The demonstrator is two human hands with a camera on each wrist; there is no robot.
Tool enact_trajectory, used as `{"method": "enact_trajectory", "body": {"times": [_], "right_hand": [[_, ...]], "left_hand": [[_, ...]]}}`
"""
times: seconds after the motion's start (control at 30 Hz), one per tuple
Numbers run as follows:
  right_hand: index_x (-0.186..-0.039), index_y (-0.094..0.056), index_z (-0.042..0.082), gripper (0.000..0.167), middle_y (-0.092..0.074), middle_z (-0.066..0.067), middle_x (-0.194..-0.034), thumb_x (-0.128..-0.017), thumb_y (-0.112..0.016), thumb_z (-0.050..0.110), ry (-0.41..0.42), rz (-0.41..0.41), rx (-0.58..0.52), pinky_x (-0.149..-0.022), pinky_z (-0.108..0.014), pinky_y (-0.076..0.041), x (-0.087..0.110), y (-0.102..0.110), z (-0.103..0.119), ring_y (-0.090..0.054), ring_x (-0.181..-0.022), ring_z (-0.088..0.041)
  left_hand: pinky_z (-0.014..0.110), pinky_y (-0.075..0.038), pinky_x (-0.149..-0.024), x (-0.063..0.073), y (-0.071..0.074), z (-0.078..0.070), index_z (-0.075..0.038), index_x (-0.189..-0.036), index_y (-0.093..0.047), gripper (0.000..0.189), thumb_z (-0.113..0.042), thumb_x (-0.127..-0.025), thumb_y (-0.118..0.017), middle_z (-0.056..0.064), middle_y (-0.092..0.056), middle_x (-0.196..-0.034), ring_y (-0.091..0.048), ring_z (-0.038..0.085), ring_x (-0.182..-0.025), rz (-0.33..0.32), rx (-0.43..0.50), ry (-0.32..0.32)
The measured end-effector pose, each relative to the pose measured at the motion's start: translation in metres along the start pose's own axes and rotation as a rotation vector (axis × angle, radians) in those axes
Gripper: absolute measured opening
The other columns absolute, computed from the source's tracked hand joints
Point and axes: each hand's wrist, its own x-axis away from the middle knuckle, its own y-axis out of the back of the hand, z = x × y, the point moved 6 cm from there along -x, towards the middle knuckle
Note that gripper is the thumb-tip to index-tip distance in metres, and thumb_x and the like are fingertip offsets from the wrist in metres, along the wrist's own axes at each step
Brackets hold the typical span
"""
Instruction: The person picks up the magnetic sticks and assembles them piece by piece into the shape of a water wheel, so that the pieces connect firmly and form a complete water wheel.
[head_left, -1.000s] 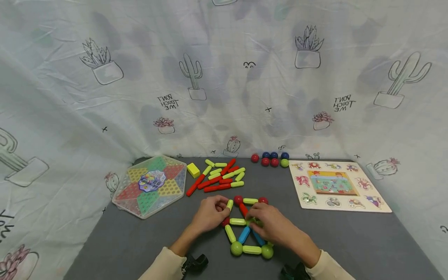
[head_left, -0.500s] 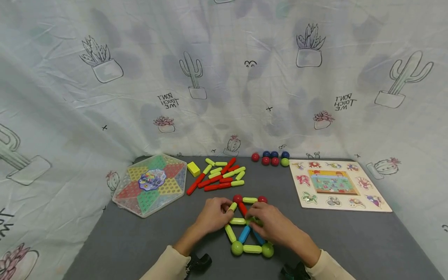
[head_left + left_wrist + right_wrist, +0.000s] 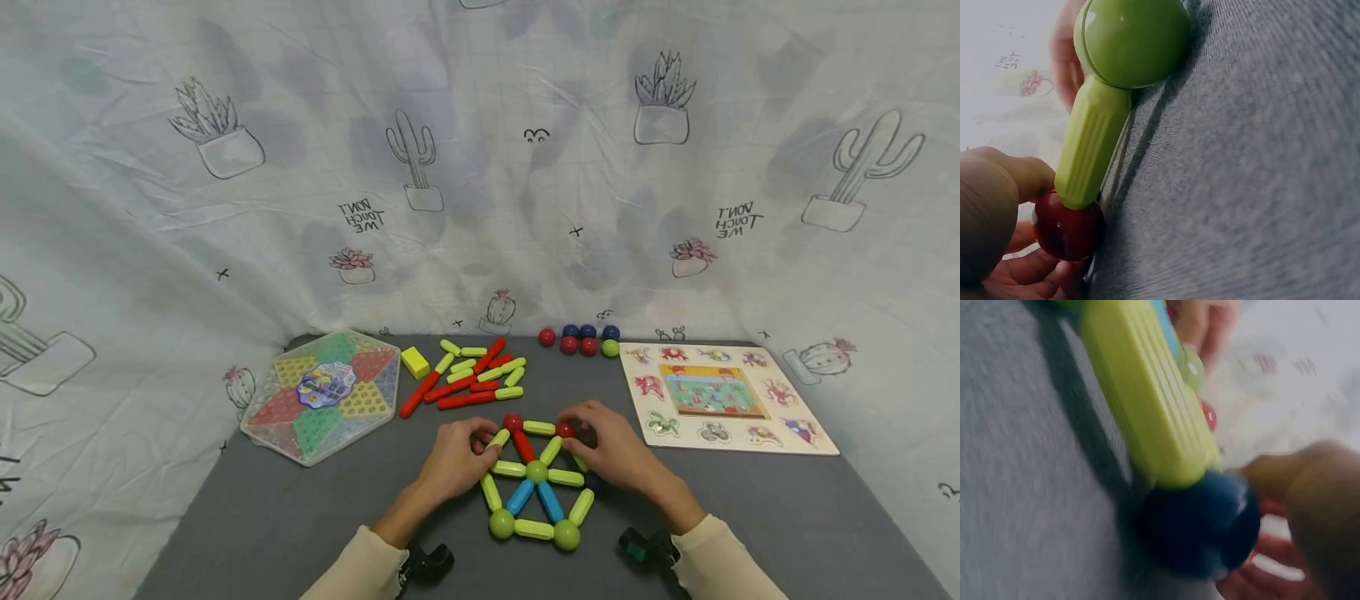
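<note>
A flat wheel of building rods and balls lies on the grey table, with a green hub ball [image 3: 537, 472] in its middle. My left hand [image 3: 456, 457] pinches a yellow-green rod [image 3: 500, 437] beside the upper-left red ball [image 3: 513, 423]. In the left wrist view, its thumb and fingers are also around another red ball [image 3: 1069, 226]. My right hand [image 3: 609, 443] holds the upper-right red ball [image 3: 565, 429] between thumb and fingers. Partly under this hand are a yellow-green rod and a dark blue ball [image 3: 1200, 525]. Two green balls [image 3: 502, 523] form the near corners.
Loose red and yellow-green rods [image 3: 472, 398] lie behind the wheel, beside a yellow block [image 3: 415, 363]. Several loose balls [image 3: 588, 346] stand at the back. A hexagonal game board [image 3: 322, 400] is at left, a wooden picture puzzle [image 3: 727, 398] at right.
My right hand has moved from the hub up and right to the upper-right red ball, uncovering the hub. The left hand's rod has tilted towards the upper-left red ball. The wheel has shifted slightly.
</note>
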Motion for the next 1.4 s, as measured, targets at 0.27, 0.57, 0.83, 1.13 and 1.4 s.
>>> {"method": "enact_trajectory", "body": {"times": [0.27,0.57,0.83,1.13,1.4], "right_hand": [[-0.128,-0.077,0.017,0.024,-0.073,0.002,-0.112,-0.104,-0.077,0.020,-0.079,-0.020,-0.189,-0.076,-0.027,-0.056,0.001,0.004,-0.038,-0.065,-0.085,-0.004],[-0.124,-0.079,0.014,0.019,-0.079,-0.002,-0.110,-0.106,-0.075,0.018,-0.126,-0.023,-0.327,-0.075,-0.025,-0.056,0.002,0.001,-0.054,-0.068,-0.084,-0.010],[-0.121,-0.079,0.012,0.017,-0.081,-0.004,-0.109,-0.105,-0.075,0.017,-0.123,-0.040,-0.366,-0.075,-0.024,-0.057,0.000,-0.003,-0.053,-0.069,-0.083,-0.009],[-0.119,-0.080,0.015,0.016,-0.081,-0.003,-0.108,-0.105,-0.077,0.019,-0.135,-0.068,-0.372,-0.073,-0.024,-0.056,0.000,-0.006,-0.053,-0.068,-0.081,-0.011],[-0.120,-0.081,0.014,0.017,-0.080,-0.002,-0.109,-0.104,-0.077,0.020,-0.150,-0.078,-0.359,-0.075,-0.025,-0.056,0.001,-0.004,-0.054,-0.068,-0.082,-0.011]], "left_hand": [[0.023,-0.054,-0.069,-0.017,-0.009,0.000,-0.011,-0.121,-0.081,0.023,-0.018,-0.099,-0.079,0.000,-0.079,-0.099,-0.064,0.005,-0.077,0.043,0.057,-0.056],[0.026,-0.061,-0.080,-0.044,-0.002,0.021,-0.008,-0.124,-0.081,0.024,-0.020,-0.103,-0.077,0.004,-0.081,-0.109,-0.074,0.008,-0.089,0.150,0.262,-0.111],[0.033,-0.061,-0.085,-0.070,-0.004,0.012,-0.001,-0.125,-0.079,0.025,-0.007,-0.101,-0.077,0.013,-0.080,-0.115,-0.071,0.018,-0.093,-0.033,0.147,-0.200],[0.056,-0.052,-0.110,-0.077,-0.012,-0.001,0.000,-0.121,-0.078,0.024,-0.003,-0.098,-0.079,0.018,-0.072,-0.118,-0.066,0.039,-0.114,0.000,-0.386,-0.126],[0.043,-0.060,-0.087,-0.071,0.003,0.003,0.000,-0.123,-0.075,0.021,-0.008,-0.103,-0.075,0.014,-0.071,-0.109,-0.067,0.028,-0.097,-0.164,-0.148,-0.098]]}}
